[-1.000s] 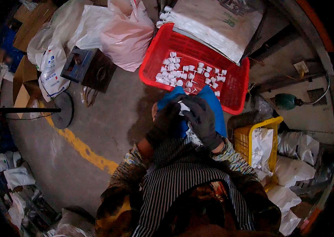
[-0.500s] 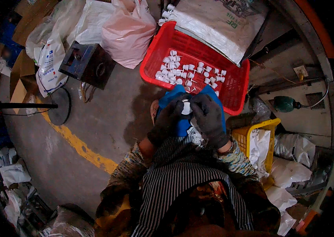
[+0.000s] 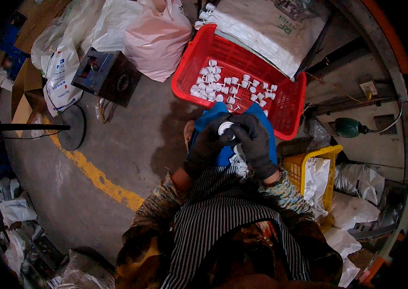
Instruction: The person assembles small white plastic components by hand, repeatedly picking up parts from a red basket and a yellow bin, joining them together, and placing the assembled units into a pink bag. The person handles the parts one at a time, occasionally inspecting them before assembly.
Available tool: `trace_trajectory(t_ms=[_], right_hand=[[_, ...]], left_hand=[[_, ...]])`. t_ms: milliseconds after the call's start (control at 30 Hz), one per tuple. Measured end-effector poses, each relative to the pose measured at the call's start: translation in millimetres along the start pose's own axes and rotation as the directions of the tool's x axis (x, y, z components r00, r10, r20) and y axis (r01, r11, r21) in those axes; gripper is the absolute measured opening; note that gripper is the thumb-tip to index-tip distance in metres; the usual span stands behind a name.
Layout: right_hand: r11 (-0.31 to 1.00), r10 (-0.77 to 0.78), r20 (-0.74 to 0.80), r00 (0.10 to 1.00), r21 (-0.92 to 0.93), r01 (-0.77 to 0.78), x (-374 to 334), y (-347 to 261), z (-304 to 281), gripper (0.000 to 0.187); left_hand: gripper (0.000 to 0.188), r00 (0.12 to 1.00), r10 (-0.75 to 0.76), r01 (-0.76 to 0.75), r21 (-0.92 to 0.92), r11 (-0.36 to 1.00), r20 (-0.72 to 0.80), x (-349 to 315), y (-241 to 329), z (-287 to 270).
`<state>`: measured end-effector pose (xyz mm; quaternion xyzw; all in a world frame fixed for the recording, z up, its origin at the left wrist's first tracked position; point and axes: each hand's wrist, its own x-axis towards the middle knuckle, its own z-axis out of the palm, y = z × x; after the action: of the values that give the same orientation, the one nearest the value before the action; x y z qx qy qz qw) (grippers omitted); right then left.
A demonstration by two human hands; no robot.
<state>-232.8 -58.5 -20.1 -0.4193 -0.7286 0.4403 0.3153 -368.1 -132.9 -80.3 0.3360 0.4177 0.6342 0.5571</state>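
Both of my hands wear dark grey gloves and meet above my lap. My left hand [image 3: 207, 143] is closed around a small round white plastic part [image 3: 225, 127]. My right hand [image 3: 254, 140] presses its fingers against the same part from the right, and its fingertips partly cover it. Just beyond my hands stands a red plastic crate [image 3: 288, 126], in which lie many white plastic pieces [image 3: 209, 80], cup-shaped with thin stems. Below my hands are blue cloth [image 3: 222, 157] and a crumpled white scrap [image 3: 238, 165] on my lap.
A white sack [image 3: 266, 36] covers the crate's far end. To the right stands a yellow crate [image 3: 301, 166] with a white bag inside. Left of the red crate are a pink bag [image 3: 157, 43], a dark metal block [image 3: 106, 77] and a round stand base [image 3: 73, 127].
The white part has turned and shifted slightly up and left, now showing a round rim. My right fingers have moved over its lower right side.
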Motion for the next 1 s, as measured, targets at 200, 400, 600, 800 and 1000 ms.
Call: trace_trajectory(t_ms=[200,400,600,800,1000], right_hand=[[0.969,0.047,0.081,0.996,0.238,-0.065,-1.4,20.7,1.2,0.023],[0.999,-0.026,0.236,0.971,0.039,0.018,6.6,9.3,-14.4,0.026],[0.987,-0.118,0.277,0.954,-0.069,0.142,6.1,23.9,-18.3,0.028],[0.937,-0.226,0.336,0.914,-0.183,0.299,9.9,29.3,-22.9,0.033],[0.937,-0.173,0.461,0.870,-0.196,0.290,17.3,19.3,-33.3,0.049]], left_hand=[[0.054,0.998,0.005,-0.012,0.108,0.994,0.063,7.7,-18.2,-8.2],[0.056,0.987,0.104,-0.132,0.250,0.959,0.123,8.4,-16.3,-7.0],[0.061,0.989,0.117,-0.141,0.323,0.936,0.093,5.6,-14.6,-1.4],[0.061,0.991,0.092,-0.132,0.522,0.843,0.101,6.3,-18.2,-5.0],[0.059,0.987,0.114,-0.162,0.661,0.732,0.116,6.1,-8.4,0.1]])
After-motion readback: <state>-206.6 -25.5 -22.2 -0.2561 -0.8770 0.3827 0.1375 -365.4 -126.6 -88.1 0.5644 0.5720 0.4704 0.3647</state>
